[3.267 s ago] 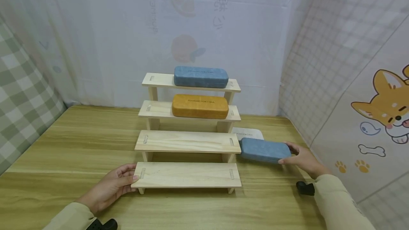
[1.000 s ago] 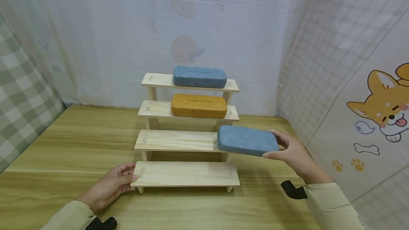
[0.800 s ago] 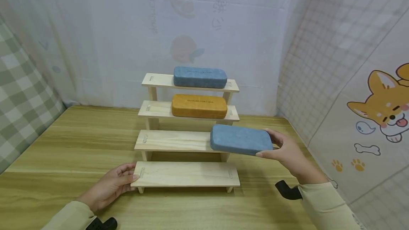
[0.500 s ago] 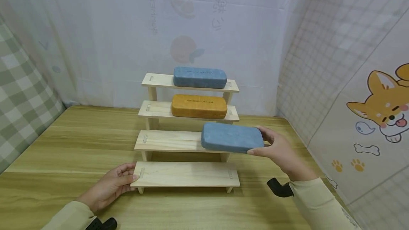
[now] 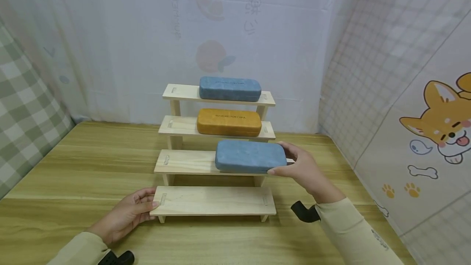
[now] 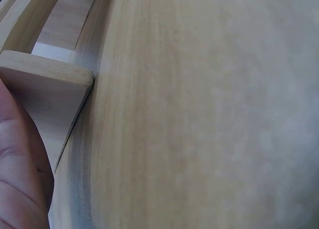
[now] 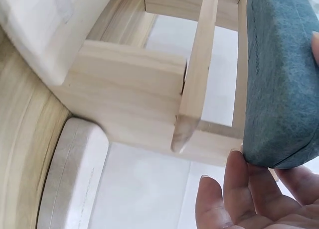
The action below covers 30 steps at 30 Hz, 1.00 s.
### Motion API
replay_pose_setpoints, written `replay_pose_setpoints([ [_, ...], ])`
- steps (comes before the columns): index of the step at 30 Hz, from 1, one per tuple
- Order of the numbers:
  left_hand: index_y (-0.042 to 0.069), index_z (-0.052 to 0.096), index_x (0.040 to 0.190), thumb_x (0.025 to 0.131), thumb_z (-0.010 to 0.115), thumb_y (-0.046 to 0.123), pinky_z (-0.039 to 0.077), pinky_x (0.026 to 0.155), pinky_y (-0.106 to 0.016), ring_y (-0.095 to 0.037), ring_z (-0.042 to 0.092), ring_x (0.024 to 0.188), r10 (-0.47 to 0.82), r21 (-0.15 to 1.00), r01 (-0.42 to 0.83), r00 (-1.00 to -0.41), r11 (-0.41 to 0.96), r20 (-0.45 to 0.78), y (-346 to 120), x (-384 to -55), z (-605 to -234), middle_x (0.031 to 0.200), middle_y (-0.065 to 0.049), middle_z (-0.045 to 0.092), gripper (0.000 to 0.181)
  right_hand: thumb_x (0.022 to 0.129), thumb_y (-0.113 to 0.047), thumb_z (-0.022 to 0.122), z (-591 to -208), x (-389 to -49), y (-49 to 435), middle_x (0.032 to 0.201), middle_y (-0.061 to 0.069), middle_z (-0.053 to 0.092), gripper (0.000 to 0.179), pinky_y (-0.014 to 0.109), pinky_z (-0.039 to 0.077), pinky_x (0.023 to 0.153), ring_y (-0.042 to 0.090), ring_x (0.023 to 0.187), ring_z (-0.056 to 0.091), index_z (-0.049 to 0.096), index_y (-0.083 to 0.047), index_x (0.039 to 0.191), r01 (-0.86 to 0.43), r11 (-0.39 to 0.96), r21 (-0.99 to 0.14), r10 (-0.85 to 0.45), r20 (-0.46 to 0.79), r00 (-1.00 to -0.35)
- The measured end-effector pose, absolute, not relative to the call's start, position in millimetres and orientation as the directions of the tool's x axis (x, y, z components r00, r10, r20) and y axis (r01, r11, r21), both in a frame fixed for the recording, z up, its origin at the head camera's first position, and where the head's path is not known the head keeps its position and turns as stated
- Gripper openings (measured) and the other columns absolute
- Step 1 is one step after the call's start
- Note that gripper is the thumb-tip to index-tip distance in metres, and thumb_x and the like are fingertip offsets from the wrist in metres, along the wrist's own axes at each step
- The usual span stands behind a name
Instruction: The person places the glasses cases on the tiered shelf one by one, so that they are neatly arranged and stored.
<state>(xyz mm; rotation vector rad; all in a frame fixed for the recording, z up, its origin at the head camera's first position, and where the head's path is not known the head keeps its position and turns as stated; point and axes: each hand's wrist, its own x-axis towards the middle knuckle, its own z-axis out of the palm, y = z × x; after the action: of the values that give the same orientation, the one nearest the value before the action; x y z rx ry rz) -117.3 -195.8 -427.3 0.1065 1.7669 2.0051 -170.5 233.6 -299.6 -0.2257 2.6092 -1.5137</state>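
Note:
My right hand (image 5: 303, 171) grips the right end of a blue glasses case (image 5: 250, 156), thumb at the front and fingers behind. The case lies over the right part of the second board from the bottom of a wooden stepped display stand (image 5: 213, 200). At the stand's lowest board, my left hand (image 5: 126, 216) holds the left end, its thumb on top. The left wrist view shows that palm beside a wooden support (image 6: 45, 69). Higher up, an orange glasses case (image 5: 229, 122) rests on one board and another blue glasses case (image 5: 229, 89) on the top one.
A whitish glasses case (image 7: 70, 174) lies on the table by the stand's side; in the head view it is mostly hidden behind my right hand. A pale curtain (image 5: 128, 52) hangs behind the wooden table (image 5: 92, 162), with a checked cloth (image 5: 29, 109) at left.
My right hand has lifted the blue glasses case from beside the stand and carried it left over the second-lowest board. The left hand has stayed at the lowest board.

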Motion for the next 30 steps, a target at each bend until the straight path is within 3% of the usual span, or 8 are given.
replay_pose_setpoints([
  [14, -0.018, 0.005, 0.144, 0.097, 0.055, 0.009, 0.052, 0.078, -0.028, -0.013, 0.059, 0.094, 0.390, 0.957, -0.285, -0.889, -0.063, -0.239, -195.9, -117.7, -427.2, 0.112, -0.005, 0.055, 0.074, 0.071, -0.021, 0.086, -302.9, -178.7, 210.3, 0.141, 0.016, 0.046, 0.090, 0.044, 0.050, 0.091, 0.035, 0.123, 0.048, 0.039, -0.008, 0.146, -0.069, 0.505, -0.860, -0.208, -0.044, -0.977],
  [30, -0.018, 0.005, 0.144, 0.097, 0.056, 0.011, 0.052, 0.079, -0.028, -0.012, 0.059, 0.095, 0.408, 0.958, -0.276, -0.886, -0.082, -0.220, -197.6, -117.8, -427.6, 0.112, -0.002, 0.056, 0.075, 0.071, -0.021, 0.086, -307.6, -185.4, 193.6, 0.145, 0.012, 0.043, 0.087, 0.044, 0.051, 0.091, 0.036, 0.123, 0.049, 0.041, -0.012, 0.145, -0.061, 0.496, -0.866, -0.236, -0.066, -0.970],
])
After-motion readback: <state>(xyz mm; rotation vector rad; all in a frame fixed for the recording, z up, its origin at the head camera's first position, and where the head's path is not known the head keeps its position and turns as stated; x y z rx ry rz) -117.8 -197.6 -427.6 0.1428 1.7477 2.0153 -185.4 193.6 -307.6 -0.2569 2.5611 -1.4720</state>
